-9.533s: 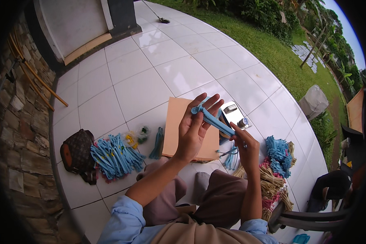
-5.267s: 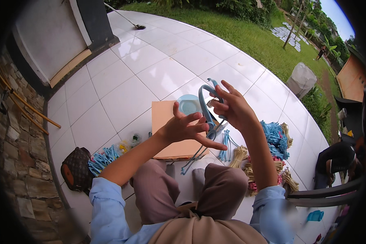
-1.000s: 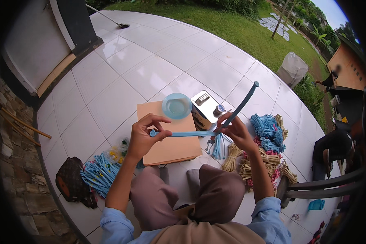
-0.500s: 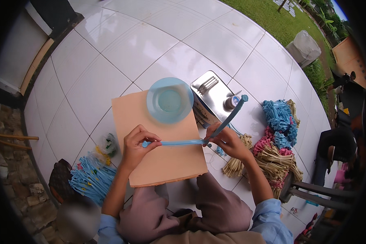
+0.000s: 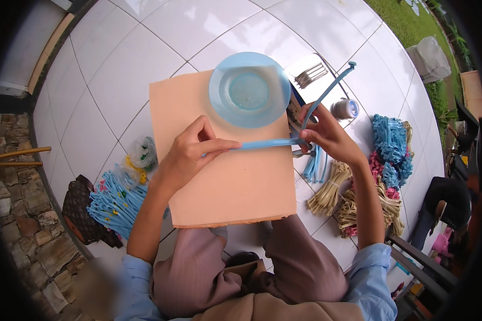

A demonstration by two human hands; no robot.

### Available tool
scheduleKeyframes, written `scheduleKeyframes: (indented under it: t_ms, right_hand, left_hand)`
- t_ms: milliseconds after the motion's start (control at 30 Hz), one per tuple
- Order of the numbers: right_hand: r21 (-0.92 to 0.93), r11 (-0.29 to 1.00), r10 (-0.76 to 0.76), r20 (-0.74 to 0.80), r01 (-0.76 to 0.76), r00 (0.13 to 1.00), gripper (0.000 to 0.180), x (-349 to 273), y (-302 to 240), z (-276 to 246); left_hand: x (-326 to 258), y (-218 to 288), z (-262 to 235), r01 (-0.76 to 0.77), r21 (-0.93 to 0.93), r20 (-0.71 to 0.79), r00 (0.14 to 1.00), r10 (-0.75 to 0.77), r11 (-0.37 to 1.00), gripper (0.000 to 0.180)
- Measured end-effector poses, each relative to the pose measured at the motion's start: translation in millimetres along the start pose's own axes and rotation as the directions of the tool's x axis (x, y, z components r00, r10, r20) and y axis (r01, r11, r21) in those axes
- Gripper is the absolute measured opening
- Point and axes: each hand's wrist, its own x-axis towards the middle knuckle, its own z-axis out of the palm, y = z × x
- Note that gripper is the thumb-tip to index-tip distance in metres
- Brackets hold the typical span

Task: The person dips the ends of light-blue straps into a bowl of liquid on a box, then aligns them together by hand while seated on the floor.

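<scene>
A flat blue strap (image 5: 270, 143) is stretched level over a tan board (image 5: 225, 187) that lies across my lap. My left hand (image 5: 190, 152) pinches its left part between thumb and fingers. My right hand (image 5: 329, 136) grips it farther right, where it bends upward; the free length rises to a small knobbed tip. Just below my right fingers a small dark end juts out, and what it belongs to is unclear. A clear blue plate (image 5: 218, 96) rests on the board's far part, just beyond the strap.
Right of the plate, a silver-topped tin (image 5: 297, 68) carries metal prongs (image 5: 310, 75) and a small jar (image 5: 345, 109). Bundles of beige strips (image 5: 329, 187) and blue strips (image 5: 389, 139) lie at right. More blue strips (image 5: 115, 203) and a dark bag (image 5: 83, 208) are at left.
My left fingers have moved in along the strap, covering more of its left part. The free upper end now reaches farther up and right. The whole view has shifted.
</scene>
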Motion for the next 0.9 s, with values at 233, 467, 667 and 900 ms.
scheduleKeyframes:
  t_ms: [233,467,667,900]
  right_hand:
    - [-0.010,0.995,0.103,0.065,-0.103,0.993,0.032,15.2,9.8,-4.3]
    - [-0.022,0.989,0.146,0.074,-0.144,0.987,0.033,17.5,9.9,-2.6]
    - [-0.040,0.984,0.176,0.030,-0.174,0.984,0.035,20.8,12.7,-3.3]
    - [-0.031,0.996,0.081,-0.015,-0.082,0.997,0.036,20.1,20.5,-2.5]
  left_hand:
    - [0.4,-4.9,1.2,-0.047,0.085,-0.023,0.999,0.049,0.995,0.038]
    - [-1.6,-4.6,-1.6,-0.033,0.124,0.013,0.999,0.031,0.992,0.039]
    - [-4.7,-7.6,-1.6,-0.055,0.159,0.030,0.998,0.051,0.986,0.039]
    - [1.1,4.9,-4.3,-0.055,0.264,0.197,0.980,0.002,0.963,0.033]
